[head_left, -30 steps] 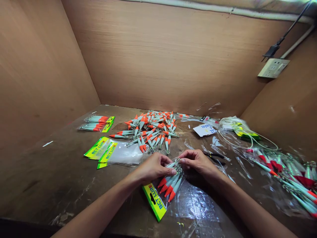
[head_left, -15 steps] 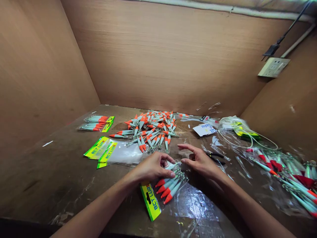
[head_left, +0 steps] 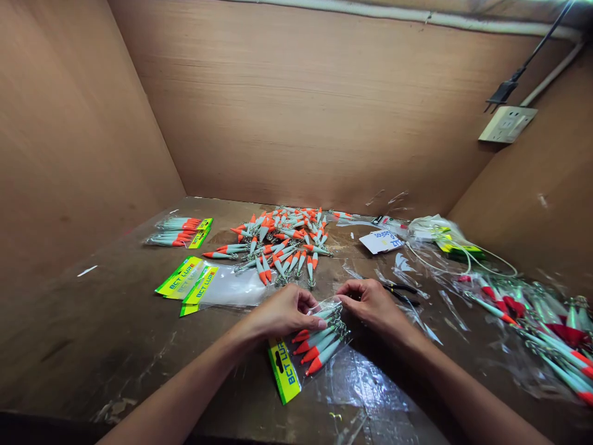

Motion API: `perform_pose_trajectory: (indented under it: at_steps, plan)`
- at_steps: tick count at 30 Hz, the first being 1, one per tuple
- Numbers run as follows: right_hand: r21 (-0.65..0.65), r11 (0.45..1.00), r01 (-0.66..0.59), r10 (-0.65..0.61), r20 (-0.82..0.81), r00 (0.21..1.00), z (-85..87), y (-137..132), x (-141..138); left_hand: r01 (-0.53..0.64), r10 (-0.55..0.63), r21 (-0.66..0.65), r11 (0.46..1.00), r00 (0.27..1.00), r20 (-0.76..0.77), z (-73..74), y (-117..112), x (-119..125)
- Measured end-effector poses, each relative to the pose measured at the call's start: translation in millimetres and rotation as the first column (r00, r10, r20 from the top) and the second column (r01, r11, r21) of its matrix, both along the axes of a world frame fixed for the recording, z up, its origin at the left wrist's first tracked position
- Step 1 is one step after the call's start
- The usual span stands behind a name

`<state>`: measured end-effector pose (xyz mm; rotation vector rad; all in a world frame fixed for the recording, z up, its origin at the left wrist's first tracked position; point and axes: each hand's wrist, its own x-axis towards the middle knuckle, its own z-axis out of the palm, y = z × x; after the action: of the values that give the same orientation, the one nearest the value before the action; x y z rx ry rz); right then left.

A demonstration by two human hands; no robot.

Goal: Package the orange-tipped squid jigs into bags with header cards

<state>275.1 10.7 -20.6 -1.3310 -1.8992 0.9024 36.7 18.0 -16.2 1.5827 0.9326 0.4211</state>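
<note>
A clear plastic bag with a yellow-green BCT LURE header (head_left: 286, 378) lies tilted on the table in front of me. Inside it are several fishing lures (head_left: 322, 352), pale with orange tips, their hooks at the far right end. My left hand (head_left: 296, 311) grips the bag's upper left edge between thumb and fingers. At the hook end, my right hand (head_left: 364, 300) pinches the bag's open edge, thumb against fingers. Beyond both hands lies a heap of loose orange-tipped lures (head_left: 287, 238).
Empty header bags (head_left: 231, 283) lie left of the heap, with filled bags (head_left: 178, 232) behind. On the right are pliers (head_left: 403, 292), a handwritten white card (head_left: 380, 241), a cord, plastic scraps and red-and-white lures (head_left: 551, 334). A wall socket (head_left: 508, 125) is at upper right.
My right hand has moved left and closed its spread fingers on the bag's edge. The bag has shifted slightly up, with my left hand still holding it.
</note>
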Motion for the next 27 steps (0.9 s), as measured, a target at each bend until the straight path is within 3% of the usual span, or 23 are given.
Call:
perform_pose_trajectory:
  at_steps: [3,7,14,19,27]
  plan:
    - [-0.01,0.999,0.034,-0.034,-0.079,0.996,-2.2,0.3,-0.7,0.02,-0.02,0.01,1.0,1.0,0.001,-1.1,0.0,0.0]
    - [0.002,0.994,0.105,-0.104,-0.111,0.988,5.1,2.8,6.0,-0.037,0.038,-0.044,0.998,0.999,0.013,-1.9,-0.2,0.5]
    - [-0.252,0.96,-0.123,0.095,-0.12,0.988,4.0,6.1,16.0,-0.068,0.071,-0.08,0.995,0.997,0.032,-1.8,-0.3,1.1]
    - [-0.082,0.99,-0.116,0.112,-0.061,0.992,3.4,6.6,12.2,-0.079,0.08,-0.059,0.995,0.997,0.014,-4.0,0.8,1.0]
    - [0.037,0.979,-0.202,0.203,-0.014,0.979,1.1,3.3,6.1,-0.109,0.109,-0.059,0.992,0.994,-0.001,-9.5,2.2,0.9]
